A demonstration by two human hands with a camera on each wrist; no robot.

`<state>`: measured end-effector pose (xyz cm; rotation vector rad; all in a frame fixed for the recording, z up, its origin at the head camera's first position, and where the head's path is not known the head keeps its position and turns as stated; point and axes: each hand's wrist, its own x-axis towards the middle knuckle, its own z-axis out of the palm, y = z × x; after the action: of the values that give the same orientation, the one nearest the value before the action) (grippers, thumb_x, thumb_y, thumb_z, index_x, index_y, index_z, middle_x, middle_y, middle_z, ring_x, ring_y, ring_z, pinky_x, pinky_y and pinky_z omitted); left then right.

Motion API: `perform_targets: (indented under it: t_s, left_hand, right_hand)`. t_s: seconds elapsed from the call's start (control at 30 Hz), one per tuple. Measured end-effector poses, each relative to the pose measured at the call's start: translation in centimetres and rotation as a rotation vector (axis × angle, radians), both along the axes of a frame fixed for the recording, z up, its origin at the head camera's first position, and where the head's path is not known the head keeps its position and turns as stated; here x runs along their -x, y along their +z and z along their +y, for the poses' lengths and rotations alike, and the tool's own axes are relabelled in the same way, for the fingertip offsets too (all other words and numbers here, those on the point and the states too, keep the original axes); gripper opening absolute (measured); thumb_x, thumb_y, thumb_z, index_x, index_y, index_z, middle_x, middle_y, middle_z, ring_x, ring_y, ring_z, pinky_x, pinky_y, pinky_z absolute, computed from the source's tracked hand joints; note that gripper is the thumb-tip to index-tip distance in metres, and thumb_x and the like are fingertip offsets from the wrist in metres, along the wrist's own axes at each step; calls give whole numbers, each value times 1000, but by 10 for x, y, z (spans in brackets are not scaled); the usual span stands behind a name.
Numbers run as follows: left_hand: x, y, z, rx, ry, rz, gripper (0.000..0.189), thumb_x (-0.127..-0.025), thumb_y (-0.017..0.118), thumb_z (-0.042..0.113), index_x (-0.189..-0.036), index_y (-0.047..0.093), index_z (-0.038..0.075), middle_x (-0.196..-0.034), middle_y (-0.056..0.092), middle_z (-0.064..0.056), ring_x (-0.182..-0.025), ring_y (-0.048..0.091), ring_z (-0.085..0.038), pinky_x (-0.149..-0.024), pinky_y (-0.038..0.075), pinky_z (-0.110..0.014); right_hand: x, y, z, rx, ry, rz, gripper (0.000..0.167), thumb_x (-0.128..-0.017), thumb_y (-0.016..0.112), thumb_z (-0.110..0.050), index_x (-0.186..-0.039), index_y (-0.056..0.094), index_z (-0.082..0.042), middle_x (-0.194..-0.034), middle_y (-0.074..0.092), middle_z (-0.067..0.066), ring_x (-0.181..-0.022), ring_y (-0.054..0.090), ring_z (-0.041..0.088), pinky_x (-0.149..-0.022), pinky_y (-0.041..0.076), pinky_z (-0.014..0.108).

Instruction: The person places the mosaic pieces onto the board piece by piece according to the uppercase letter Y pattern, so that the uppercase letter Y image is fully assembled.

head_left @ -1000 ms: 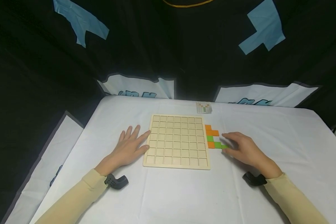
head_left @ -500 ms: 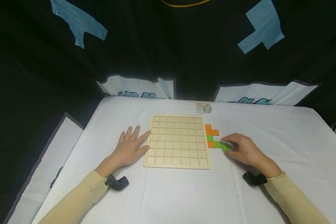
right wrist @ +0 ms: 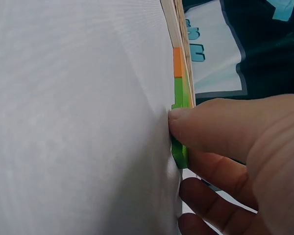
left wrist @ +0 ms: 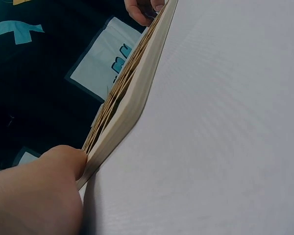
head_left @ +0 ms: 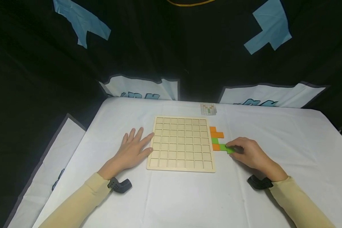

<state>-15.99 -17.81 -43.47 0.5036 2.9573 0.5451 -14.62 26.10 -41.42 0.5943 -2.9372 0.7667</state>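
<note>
A pale wooden board (head_left: 180, 142) with a grid of square recesses lies flat on the white cloth. My left hand (head_left: 132, 148) rests at its left edge, fingers spread, with thumb and index finger touching the rim. Beside the board's right edge sit an orange tile (head_left: 217, 135), a green tile (head_left: 214, 141) and others in a stepped cluster. At the cluster's right end, my right hand (head_left: 249, 153) pinches a flat green tile (right wrist: 179, 152) between thumb and index finger; that tile lies low at the cloth, adjoining its neighbour. The other right fingers curve loosely behind.
Behind the board's far right corner lies a small card (head_left: 208, 109) printed with a grid pattern. A white cloth (head_left: 188, 202) covers the table. Dark curtain (head_left: 171, 47) with blue tape patches hangs at the back.
My right thumb and fingers have drawn closer together at the end green tile, the hand drifting slightly toward me. The left hand and the board have stayed in place.
</note>
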Motion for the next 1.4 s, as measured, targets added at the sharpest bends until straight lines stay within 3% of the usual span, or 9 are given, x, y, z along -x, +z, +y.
perform_targets:
  t_s: [0.3,0.73,1.4]
  left_hand:
    - [-1,0,0,6,3,14,62,-103,50,42,-159,38,19,-168,16,-28,-155,4,-55,-121,5,-74]
    - [-1,1,0,9,5,7,63,-102,50,43,-159,37,19,-168,15,-27,-155,4,-55,-121,4,-74]
    - [2,1,0,10,-7,-5,64,-103,50,44,-160,35,20,-169,13,-27,-156,2,-55,-122,2,-73]
  right_hand:
    - [0,-2,-1,12,10,-6,28,-79,81,5,-106,77,-3,-107,75,13,-99,70,29,-87,58,48]
    - [0,-3,-1,0,16,-14,26,-80,80,3,-105,77,-4,-104,74,11,-87,64,18,-77,57,35]
    - [-2,5,1,18,54,36,24,-79,81,1,-101,79,-8,-99,74,6,-85,61,15,-75,54,32]
